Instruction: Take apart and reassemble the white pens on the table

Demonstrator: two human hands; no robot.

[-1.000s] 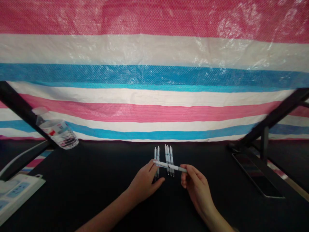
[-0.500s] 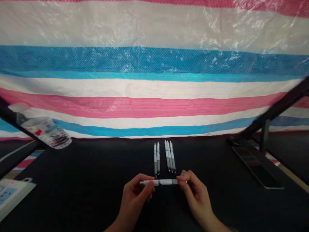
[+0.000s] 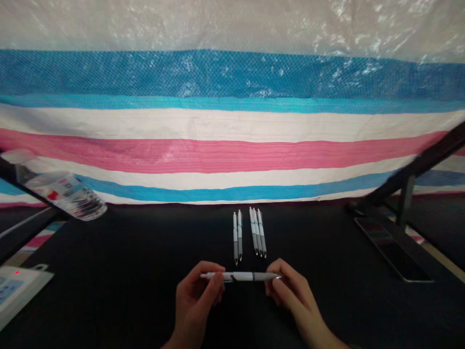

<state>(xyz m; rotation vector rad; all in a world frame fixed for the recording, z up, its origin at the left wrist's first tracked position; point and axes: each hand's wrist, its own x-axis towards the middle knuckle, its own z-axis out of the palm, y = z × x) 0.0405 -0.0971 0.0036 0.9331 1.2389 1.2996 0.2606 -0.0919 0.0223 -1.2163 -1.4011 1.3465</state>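
Note:
A white ballpoint pen point(image 3: 242, 276) with a grey grip lies level between my two hands above the black table. My left hand point(image 3: 199, 291) pinches it near the clip and push-button end, thumb in front. At the other end, the thumb and forefinger of my right hand point(image 3: 290, 288) close round the silver tip, which still shows between them. Just beyond, two like pens point(image 3: 237, 237) rest side by side on the table, tips toward me. To their right lie three more pens point(image 3: 257, 232), close together and slightly slanted.
A black phone point(image 3: 394, 249) lies at the right of the black table point(image 3: 145, 252). A clear plastic bottle point(image 3: 69, 194) leans at the far left, and a white box-like device point(image 3: 25, 291) with a red light sits at the near left. Striped sheeting point(image 3: 232, 155) hangs behind.
The pen has shifted a little left with my left hand. My right fingers have slid from the grey grip to the tip, baring more of the grip. The view has tilted slightly.

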